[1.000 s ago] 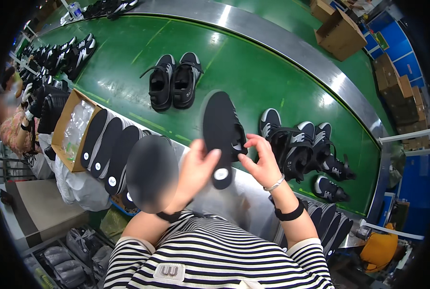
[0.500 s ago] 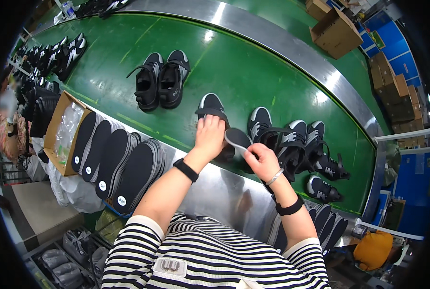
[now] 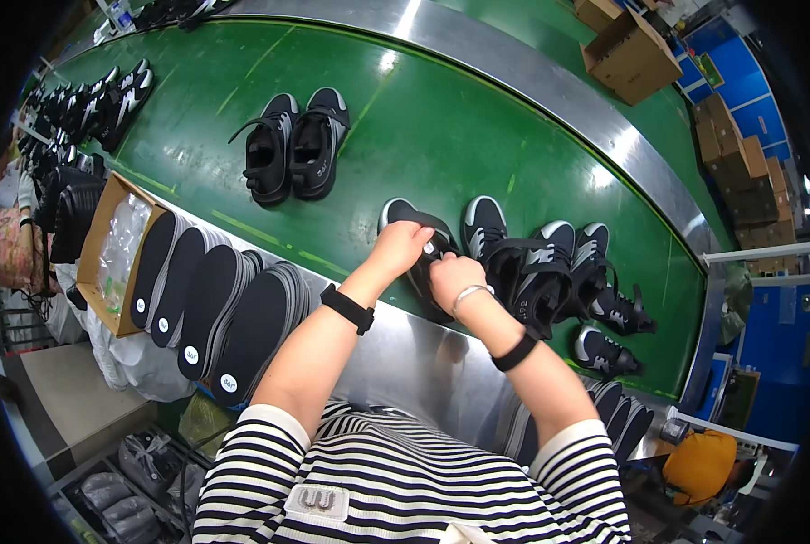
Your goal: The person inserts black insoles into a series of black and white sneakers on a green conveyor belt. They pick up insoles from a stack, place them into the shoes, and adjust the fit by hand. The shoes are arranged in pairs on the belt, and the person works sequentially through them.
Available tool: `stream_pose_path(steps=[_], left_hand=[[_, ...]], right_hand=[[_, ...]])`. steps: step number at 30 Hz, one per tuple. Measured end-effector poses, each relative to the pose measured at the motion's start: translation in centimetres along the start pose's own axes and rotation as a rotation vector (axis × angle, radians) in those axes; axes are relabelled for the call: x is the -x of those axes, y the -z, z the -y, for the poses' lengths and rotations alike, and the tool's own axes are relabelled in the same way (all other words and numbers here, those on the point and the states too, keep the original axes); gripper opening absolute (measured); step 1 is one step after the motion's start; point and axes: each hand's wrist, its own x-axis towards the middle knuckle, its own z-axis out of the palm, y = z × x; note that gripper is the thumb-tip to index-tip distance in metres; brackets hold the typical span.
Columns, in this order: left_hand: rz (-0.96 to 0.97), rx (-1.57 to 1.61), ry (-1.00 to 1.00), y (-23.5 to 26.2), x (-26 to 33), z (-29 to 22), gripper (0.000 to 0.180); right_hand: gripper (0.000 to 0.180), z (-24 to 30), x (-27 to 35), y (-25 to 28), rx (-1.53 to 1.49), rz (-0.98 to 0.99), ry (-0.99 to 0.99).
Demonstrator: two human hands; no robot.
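A black sneaker (image 3: 397,212) with a light grey toe edge lies on the green belt in front of me. My left hand (image 3: 400,248) is closed on its strap and tongue at the opening. My right hand (image 3: 457,279), fingers bent together, reaches into that opening from the heel side. Between the hands shows a small pale spot of the insole (image 3: 429,247), most of which is hidden inside the shoe and behind my fingers. Just right of this sneaker stands another black sneaker (image 3: 487,223), its strap folded open.
More sneakers (image 3: 552,265) crowd the belt to the right, and a pair (image 3: 316,136) stands farther left. Stacked black insoles (image 3: 262,326) line the near metal edge (image 3: 405,354), beside a cardboard box (image 3: 106,263) of clear plastic. Another person (image 3: 700,467) is at the lower right.
My right hand has moved left and brought the insole into the sneaker's opening. My left hand has shifted slightly and pulls the strap aside. The shoes on the belt have drifted slightly left.
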Motion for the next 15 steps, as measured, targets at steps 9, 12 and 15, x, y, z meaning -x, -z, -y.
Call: stream_pose_path(steps=[9,12,15], left_hand=[[-0.118,-0.079,-0.008,-0.5,-0.2,1.4,0.029],[-0.088,-0.106,0.057,-0.2,-0.1,1.0,0.025],[-0.078,-0.141,0.065,-0.3,-0.1,0.4,0.022]], right_hand=[[0.046,-0.3,6.2,3.2,0.041,0.052,-0.098],[0.021,-1.2,6.6,3.9,0.035,0.02,-0.014],[0.012,-0.9,5.6,2.7,0.124,-0.127,0.088]])
